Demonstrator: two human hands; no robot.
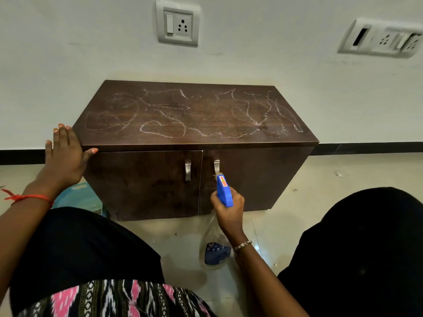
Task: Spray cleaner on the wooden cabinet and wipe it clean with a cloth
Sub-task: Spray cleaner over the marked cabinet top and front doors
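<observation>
Right hand (229,208) holds spray bottle (223,191) before chalk-scribbled wooden cabinet (194,124); left hand (66,154) rests flat on its corner.

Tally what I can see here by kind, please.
Cabinet: 1
Door handles: 2
Spray bottle: 1
Wall sockets: 2
Hands, left hand and right hand: 2
Total: 8
</observation>
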